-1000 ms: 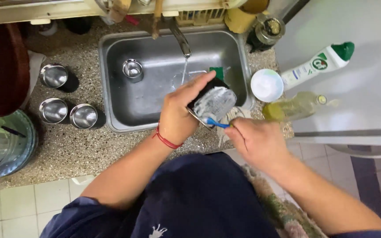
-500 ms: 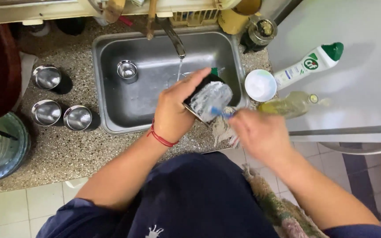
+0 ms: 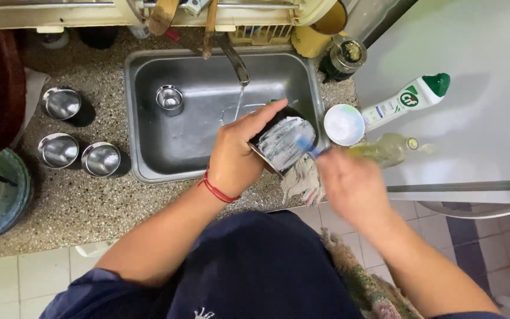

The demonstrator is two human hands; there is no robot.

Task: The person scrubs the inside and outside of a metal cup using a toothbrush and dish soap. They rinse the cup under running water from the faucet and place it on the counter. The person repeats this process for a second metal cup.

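Observation:
My left hand (image 3: 237, 155) grips a steel cup (image 3: 281, 143) tilted on its side over the right front corner of the sink (image 3: 149, 118); its base is smeared with white soap. My right hand (image 3: 349, 184), blurred with motion, holds a blue-handled brush (image 3: 307, 146) whose head rests against the soapy base of the cup. A thin stream of water runs from the tap (image 3: 234, 56) just behind the cup. A pale rag (image 3: 302, 182) lies on the sink's edge under my hands.
A small steel cup (image 3: 169, 97) stands in the sink. Three steel cups (image 3: 60, 103) (image 3: 58, 149) (image 3: 103, 159) stand on the speckled counter at left. A white round tub (image 3: 344, 124), a cleaner bottle (image 3: 405, 100) and a yellowish bottle (image 3: 385, 149) lie right of the sink.
My right hand has moved the brush back and forth across the cup's base. The left hand keeps hold of the cup in about the same place.

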